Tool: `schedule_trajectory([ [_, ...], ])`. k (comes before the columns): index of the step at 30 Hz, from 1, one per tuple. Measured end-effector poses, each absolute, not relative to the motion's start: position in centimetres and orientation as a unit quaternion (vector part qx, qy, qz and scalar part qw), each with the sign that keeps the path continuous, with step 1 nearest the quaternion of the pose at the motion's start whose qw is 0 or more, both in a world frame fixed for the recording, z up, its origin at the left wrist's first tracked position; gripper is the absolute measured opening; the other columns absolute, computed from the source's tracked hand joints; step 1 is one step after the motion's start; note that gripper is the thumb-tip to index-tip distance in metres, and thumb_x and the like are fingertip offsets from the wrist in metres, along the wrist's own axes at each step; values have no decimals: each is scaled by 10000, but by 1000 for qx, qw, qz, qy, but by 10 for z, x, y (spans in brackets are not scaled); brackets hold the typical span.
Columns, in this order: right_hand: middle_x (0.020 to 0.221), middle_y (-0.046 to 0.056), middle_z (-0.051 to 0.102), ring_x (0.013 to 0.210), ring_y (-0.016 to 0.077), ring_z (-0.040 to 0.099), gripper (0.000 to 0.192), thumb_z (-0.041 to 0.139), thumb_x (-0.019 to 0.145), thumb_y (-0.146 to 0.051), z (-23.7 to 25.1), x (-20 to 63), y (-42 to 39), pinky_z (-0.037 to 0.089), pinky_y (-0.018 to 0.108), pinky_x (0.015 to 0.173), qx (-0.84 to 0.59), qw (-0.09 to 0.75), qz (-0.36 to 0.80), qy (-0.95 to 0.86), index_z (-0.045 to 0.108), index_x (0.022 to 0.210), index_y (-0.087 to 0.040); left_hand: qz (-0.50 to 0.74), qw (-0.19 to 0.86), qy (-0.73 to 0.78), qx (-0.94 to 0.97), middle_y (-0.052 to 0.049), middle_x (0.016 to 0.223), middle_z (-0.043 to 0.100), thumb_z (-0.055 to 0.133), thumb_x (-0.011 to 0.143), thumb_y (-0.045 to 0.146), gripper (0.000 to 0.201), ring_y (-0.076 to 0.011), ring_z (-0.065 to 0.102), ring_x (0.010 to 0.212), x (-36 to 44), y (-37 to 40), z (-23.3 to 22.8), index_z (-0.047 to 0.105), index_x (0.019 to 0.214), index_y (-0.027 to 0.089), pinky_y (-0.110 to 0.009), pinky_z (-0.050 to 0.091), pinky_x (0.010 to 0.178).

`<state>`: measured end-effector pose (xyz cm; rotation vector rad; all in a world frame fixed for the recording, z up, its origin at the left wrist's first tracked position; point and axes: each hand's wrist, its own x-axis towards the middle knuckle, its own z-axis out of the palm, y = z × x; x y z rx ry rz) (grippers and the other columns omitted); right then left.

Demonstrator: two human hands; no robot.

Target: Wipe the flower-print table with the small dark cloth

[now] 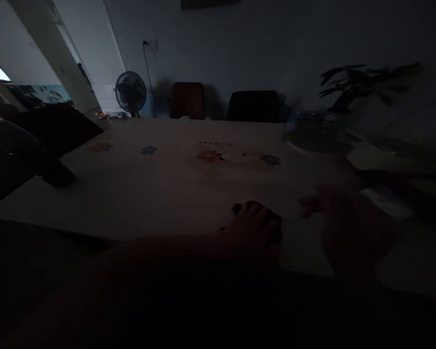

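The scene is very dim and much detail is lost. A pale table (138, 194) with a smooth cover printed with small flowers is seen across the middle of the view.

At the right end a potted plant (349, 92) with long narrow leaves is set beside a shallow dish (312, 140), and flat pale sheets (381, 160) are piled near them; this end is crowded. At the left edge a dark bulky object (25, 155) overhangs the table corner. Behind the far edge two chair backs, one brown (187, 100) and one black (253, 105), are placed against the wall, with a round standing fan (131, 92) to their left.

The centre and left of the tabletop are open as far as the far edge.

The left hand (254, 228) is laid over a small dark object (265, 218) close to the near edge, fingers bent down onto it; what the object is cannot be told. The right hand (345, 218) is blurred, held just to the right of it above the table, with fingers spread apart and nothing seen in it.
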<state>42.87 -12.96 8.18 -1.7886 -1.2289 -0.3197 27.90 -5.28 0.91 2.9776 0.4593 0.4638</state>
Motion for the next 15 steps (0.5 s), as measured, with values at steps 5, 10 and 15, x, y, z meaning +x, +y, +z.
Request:
schedule_trajectory([
  [5, 1259, 101, 652, 1104, 275, 644, 407, 363, 974, -438, 45, 435, -151, 532, 391, 836, -716, 307, -133, -612, 650, 1166, -221, 202, 201, 91, 954, -134, 1466, 507, 421, 994, 372, 489, -253, 461, 1365, 317, -44, 23, 475, 1434, 165, -435, 421, 1114],
  [10, 1337, 125, 606, 1158, 292, 632, 514, 401, 985, -510, -3, 441, -160, 572, 437, 892, -723, 287, -59, -625, 481, 1417, -246, 339, 292, 244, 861, -162, 1386, 576, 467, 940, 324, 407, -248, 546, 1294, 242, 12, 37, 575, 1296, 158, -416, 450, 1096],
  [15, 1562, 157, 370, 1472, 383, 272, 632, 432, 978, -567, -23, 417, -144, 340, 614, 1140, -674, 204, -45, -709, 429, 1497, -206, 425, 293, 388, 764, -109, 998, 708, 524, 847, 309, 318, -196, 681, 892, 136, 88, 36, 631, 1114, 172, -304, 566, 747],
])
